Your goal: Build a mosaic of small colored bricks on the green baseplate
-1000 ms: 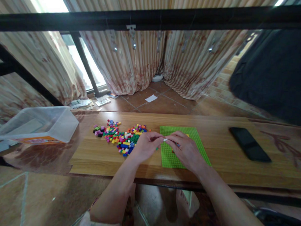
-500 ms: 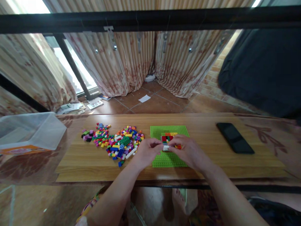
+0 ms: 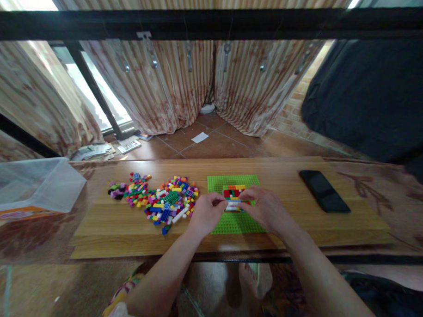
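Observation:
A green baseplate [image 3: 234, 226] lies on the wooden board, carrying a small build of colored toy bricks [image 3: 232, 193] in red, yellow, orange and green. White brick pieces [image 3: 233, 206] show at the near side of this build, between my fingertips. My left hand [image 3: 209, 213] is closed in a pinch at the left end of the white pieces. From the right, my right hand [image 3: 263, 206] pinches at their other end and covers part of the build. The fingers hide exactly how the white brick sits on the bricks below.
Left of the baseplate spreads a pile of loose bricks [image 3: 170, 198]. A black phone [image 3: 323, 190] lies on the wooden board [image 3: 283, 234] at the right. A clear plastic bin [image 3: 65, 184] stands at the far left. A dark bar [image 3: 206, 22] crosses above.
The whole view has shifted slightly left. My fingers have moved a little on the build, and the white brick now appears lower against the other bricks.

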The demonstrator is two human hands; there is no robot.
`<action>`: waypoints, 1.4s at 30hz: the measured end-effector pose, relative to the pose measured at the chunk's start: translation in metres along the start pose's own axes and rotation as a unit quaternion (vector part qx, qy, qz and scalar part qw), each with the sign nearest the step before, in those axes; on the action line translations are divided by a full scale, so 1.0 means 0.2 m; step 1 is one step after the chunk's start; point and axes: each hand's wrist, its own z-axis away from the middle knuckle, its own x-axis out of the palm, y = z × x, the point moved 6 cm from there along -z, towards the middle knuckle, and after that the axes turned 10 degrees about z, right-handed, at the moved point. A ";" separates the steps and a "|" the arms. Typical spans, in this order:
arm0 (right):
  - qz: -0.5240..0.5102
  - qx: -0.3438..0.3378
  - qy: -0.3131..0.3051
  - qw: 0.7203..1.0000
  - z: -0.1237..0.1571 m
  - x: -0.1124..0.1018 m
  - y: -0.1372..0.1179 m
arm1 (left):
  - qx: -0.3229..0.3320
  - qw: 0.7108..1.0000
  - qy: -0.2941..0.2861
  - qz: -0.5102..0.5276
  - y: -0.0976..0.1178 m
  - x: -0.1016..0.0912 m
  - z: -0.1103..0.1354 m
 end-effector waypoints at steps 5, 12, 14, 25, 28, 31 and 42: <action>-0.012 0.077 -0.011 0.997 0.01 0.01 0.10 | 0.000 1.000 0.020 -0.016 -0.01 -0.01 0.00; -0.054 0.116 -0.011 0.992 0.01 0.03 0.12 | 0.000 0.999 0.021 -0.033 -0.01 -0.01 -0.01; -0.061 0.128 -0.016 0.990 0.01 0.04 0.12 | 0.001 0.999 0.021 -0.038 -0.02 -0.01 -0.01; -0.058 0.160 -0.023 0.985 0.01 0.05 0.11 | -0.006 0.998 0.029 -0.046 -0.02 -0.01 -0.01; -0.055 0.167 -0.018 0.984 0.00 0.05 0.11 | -0.019 0.998 0.037 -0.046 -0.03 -0.01 -0.02; -0.049 0.172 -0.013 0.984 0.00 0.06 0.10 | -0.023 0.998 0.042 -0.047 -0.05 -0.01 -0.02; -0.091 0.154 0.004 0.984 0.01 0.01 0.13 | -0.004 0.999 0.029 -0.029 -0.02 -0.02 -0.02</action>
